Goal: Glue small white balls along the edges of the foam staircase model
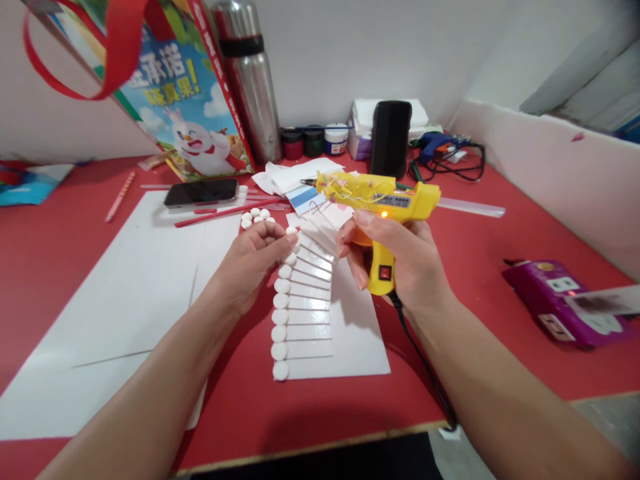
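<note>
My right hand [417, 257] grips a yellow hot glue gun [360, 190] by its handle. The gun's indicator glows orange, and its nozzle points left above some paper scraps. With thumb and fingers closed, my left hand [255, 260] pinches a small white disc [293, 239] at the far end of a curved row. Several more white discs [281, 301] run down the left edge of a white sheet [355, 333], each with a thin stick [306, 325] reaching right from it. Loose white discs [257, 213] lie in a cluster just beyond my left hand.
On the left a large white board [100, 320] carries a dark phone [201, 193]. Behind stand a gift bag [195, 127], a steel thermos [250, 87], paint jars [314, 141] and an upright black phone [391, 137]. A purple power strip [570, 300] lies at right; the gun's cord [425, 363] hangs toward the table edge.
</note>
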`<state>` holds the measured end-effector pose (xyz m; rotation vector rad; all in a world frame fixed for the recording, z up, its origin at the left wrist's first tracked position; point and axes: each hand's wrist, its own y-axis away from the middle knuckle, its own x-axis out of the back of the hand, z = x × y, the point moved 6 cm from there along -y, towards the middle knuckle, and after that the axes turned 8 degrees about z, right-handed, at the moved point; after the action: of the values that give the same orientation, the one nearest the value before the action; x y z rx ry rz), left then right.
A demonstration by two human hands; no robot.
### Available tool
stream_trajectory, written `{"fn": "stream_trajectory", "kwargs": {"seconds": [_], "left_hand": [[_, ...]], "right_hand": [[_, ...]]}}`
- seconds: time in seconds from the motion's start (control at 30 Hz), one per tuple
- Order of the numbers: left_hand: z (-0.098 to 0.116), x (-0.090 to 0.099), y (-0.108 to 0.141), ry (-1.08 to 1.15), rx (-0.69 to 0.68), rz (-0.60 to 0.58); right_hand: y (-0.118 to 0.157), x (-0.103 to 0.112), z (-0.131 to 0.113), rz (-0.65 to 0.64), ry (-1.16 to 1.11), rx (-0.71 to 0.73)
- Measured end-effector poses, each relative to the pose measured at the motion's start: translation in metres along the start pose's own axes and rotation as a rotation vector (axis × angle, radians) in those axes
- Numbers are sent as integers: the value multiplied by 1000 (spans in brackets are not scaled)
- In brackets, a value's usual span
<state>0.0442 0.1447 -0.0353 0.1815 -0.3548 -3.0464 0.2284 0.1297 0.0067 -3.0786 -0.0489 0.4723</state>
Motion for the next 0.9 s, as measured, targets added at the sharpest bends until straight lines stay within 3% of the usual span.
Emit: {"fn": "stream_trajectory", "kwargs": {"seconds": [0.7, 0.9], "left_hand": [[-4, 10, -1, -8, 57, 10], [-5, 6, 0, -21, 16, -58]], "right_hand": [[-1, 0, 2, -5, -45, 19], [-1, 0, 2, -7, -47, 25]]}}
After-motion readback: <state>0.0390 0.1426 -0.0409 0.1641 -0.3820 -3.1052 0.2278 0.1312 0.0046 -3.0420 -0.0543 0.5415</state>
